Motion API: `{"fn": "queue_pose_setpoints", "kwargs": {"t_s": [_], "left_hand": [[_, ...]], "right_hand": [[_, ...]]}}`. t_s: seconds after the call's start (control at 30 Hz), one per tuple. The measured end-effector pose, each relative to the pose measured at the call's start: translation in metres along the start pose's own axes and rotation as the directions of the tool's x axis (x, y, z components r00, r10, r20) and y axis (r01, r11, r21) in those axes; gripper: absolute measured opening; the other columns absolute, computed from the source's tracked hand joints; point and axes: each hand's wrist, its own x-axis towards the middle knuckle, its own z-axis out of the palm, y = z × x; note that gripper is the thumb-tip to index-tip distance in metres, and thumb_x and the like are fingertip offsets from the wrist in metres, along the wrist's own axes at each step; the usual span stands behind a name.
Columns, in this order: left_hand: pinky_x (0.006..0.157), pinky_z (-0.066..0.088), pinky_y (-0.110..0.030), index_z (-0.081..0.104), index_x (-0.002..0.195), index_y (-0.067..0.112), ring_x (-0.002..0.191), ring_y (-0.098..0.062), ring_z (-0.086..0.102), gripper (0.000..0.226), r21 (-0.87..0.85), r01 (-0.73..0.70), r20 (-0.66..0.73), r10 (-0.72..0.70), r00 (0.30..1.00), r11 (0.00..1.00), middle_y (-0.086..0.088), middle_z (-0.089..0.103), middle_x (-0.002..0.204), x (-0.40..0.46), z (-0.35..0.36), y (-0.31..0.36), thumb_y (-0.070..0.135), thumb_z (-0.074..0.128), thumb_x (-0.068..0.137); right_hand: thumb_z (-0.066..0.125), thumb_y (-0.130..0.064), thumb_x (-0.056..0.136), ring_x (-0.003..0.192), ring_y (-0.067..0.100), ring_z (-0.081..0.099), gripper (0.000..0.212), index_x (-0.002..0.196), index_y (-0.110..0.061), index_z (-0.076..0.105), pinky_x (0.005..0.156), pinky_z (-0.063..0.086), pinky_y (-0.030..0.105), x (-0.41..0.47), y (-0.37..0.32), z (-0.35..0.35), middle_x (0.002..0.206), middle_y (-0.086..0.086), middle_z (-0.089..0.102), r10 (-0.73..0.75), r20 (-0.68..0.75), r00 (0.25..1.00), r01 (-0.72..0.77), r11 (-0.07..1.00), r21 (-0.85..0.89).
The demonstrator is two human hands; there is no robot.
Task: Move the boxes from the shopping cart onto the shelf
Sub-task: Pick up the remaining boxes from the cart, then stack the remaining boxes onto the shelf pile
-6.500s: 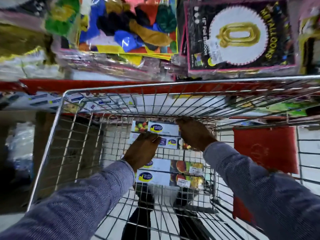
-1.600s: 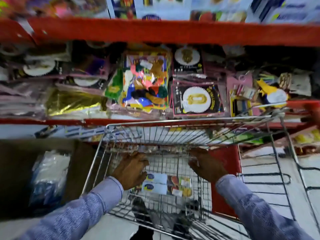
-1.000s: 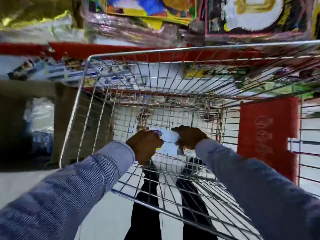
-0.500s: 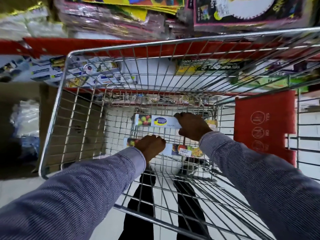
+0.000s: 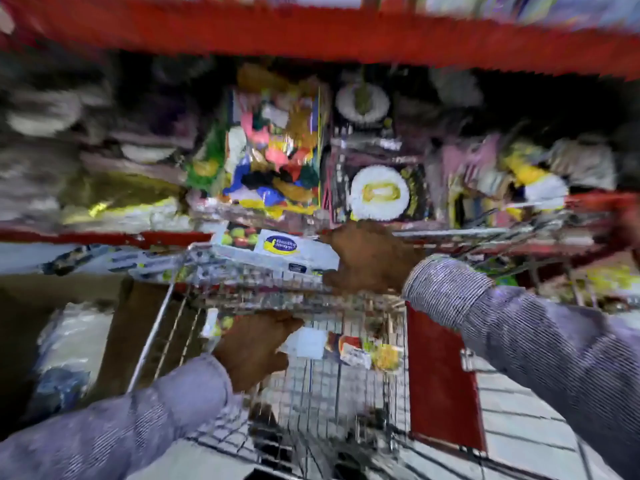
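The frame is blurred by motion. My right hand point(image 5: 367, 258) grips one end of a white box point(image 5: 277, 251) with fruit pictures and a blue-and-yellow logo, held above the far rim of the wire shopping cart point(image 5: 162, 317). Lower down, my left hand point(image 5: 256, 344) is inside the cart, closed on a second box of the same kind point(image 5: 353, 348) that lies low in the cart; its left end is hidden by the hand. A low shelf point(image 5: 86, 261) holding similar white boxes runs behind the cart's far rim.
Above the low shelf, a red-edged shelf point(image 5: 97, 235) carries balloon packs point(image 5: 273, 161) and party goods. Another red shelf beam point(image 5: 311, 32) crosses the top. A brown cardboard carton point(image 5: 121, 341) stands left of the cart. A red panel point(image 5: 443, 382) hangs on the cart's right side.
My right hand has lifted its box from inside the cart up over the far rim. The left hand stays low on the other box. The view has tilted up toward the shelves.
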Motion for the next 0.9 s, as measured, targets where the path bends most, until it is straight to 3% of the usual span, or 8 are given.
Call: {"fn": "queue_pose_setpoints", "kwargs": {"t_s": [0.1,0.17,0.23,0.33,0.47,0.57,0.67,0.9], "left_hand": [[0.075,0.058,-0.031,0.059,0.119,0.032,0.092,-0.023,0.07,0.066,-0.007,0.053,-0.159,-0.054,0.986,0.999,0.0,0.073,0.108,-0.006,-0.076,0.006,0.043,0.08,0.058],[0.073,0.055,-0.025,0.055,0.122,0.039,0.093,-0.016,0.068,0.068,0.037,0.094,-0.211,-0.084,0.974,0.995,0.01,0.071,0.11,-0.004,-0.127,0.014,0.05,0.077,0.059],[0.066,0.051,-0.019,0.056,0.122,0.043,0.091,-0.01,0.067,0.068,0.07,0.135,-0.277,-0.111,0.954,0.988,0.016,0.071,0.108,-0.004,-0.182,0.028,0.053,0.074,0.057],[0.05,0.03,-0.002,0.056,0.117,0.049,0.073,-0.005,0.068,0.07,0.053,0.148,-0.376,-0.118,0.919,0.987,0.018,0.073,0.09,0.0,-0.237,0.042,0.053,0.076,0.05],[0.06,0.047,-0.022,0.059,0.115,0.047,0.084,-0.012,0.071,0.072,0.042,0.111,-0.498,-0.076,0.864,0.993,0.012,0.075,0.096,0.015,-0.285,0.049,0.072,0.058,0.048],[0.068,0.053,-0.028,0.061,0.114,0.041,0.094,-0.017,0.068,0.066,0.06,0.083,-0.532,-0.039,0.846,0.995,0.01,0.074,0.102,0.029,-0.323,0.05,0.065,0.063,0.053],[0.076,0.049,-0.027,0.059,0.119,0.042,0.101,-0.013,0.065,0.063,0.077,0.087,-0.528,-0.033,0.849,0.993,0.015,0.071,0.11,0.043,-0.352,0.047,0.051,0.073,0.058],[0.079,0.049,-0.026,0.061,0.116,0.044,0.102,-0.011,0.064,0.059,0.035,0.085,-0.561,-0.051,0.826,0.996,0.015,0.07,0.112,0.075,-0.402,0.032,0.049,0.079,0.059]], "right_hand": [[0.062,-0.058,0.075,0.083,0.03,0.067,0.046,0.104,-0.022,0.065,0.059,0.037,0.029,-0.005,-0.007,-0.099,0.089,0.008,0.072,-0.028,-0.111,0.993,0.019,0.996,-0.084],[0.062,-0.057,0.075,0.086,0.032,0.067,0.048,0.108,-0.023,0.064,0.062,0.039,0.032,-0.002,-0.009,-0.149,0.093,0.009,0.073,-0.042,-0.151,0.988,0.027,0.994,-0.102],[0.062,-0.058,0.073,0.091,0.031,0.066,0.051,0.113,-0.025,0.06,0.067,0.043,0.035,-0.003,-0.011,-0.198,0.1,0.009,0.072,-0.027,-0.197,0.98,0.002,0.992,-0.124],[0.065,-0.057,0.071,0.087,0.029,0.066,0.052,0.112,-0.024,0.062,0.07,0.052,0.036,0.002,-0.008,-0.243,0.097,0.007,0.073,0.002,-0.243,0.97,-0.029,0.994,-0.107],[0.068,-0.052,0.07,0.086,0.029,0.066,0.046,0.106,-0.024,0.064,0.071,0.057,0.037,0.015,0.004,-0.282,0.097,0.006,0.072,0.061,-0.25,0.966,-0.089,0.991,-0.102],[0.067,-0.05,0.075,0.095,0.032,0.064,0.046,0.11,-0.021,0.062,0.071,0.05,0.034,0.028,0.012,-0.312,0.104,0.009,0.069,0.07,-0.28,0.957,-0.115,0.982,-0.147],[0.064,-0.045,0.083,0.115,0.033,0.057,0.057,0.13,-0.016,0.051,0.084,0.046,0.037,0.045,0.022,-0.335,0.127,0.013,0.06,0.107,-0.264,0.959,-0.16,0.969,-0.19],[0.063,-0.033,0.087,0.125,0.034,0.051,0.053,0.134,-0.015,0.048,0.1,0.046,0.044,0.094,0.056,-0.353,0.135,0.016,0.053,0.218,-0.237,0.947,-0.255,0.956,-0.141]]}}
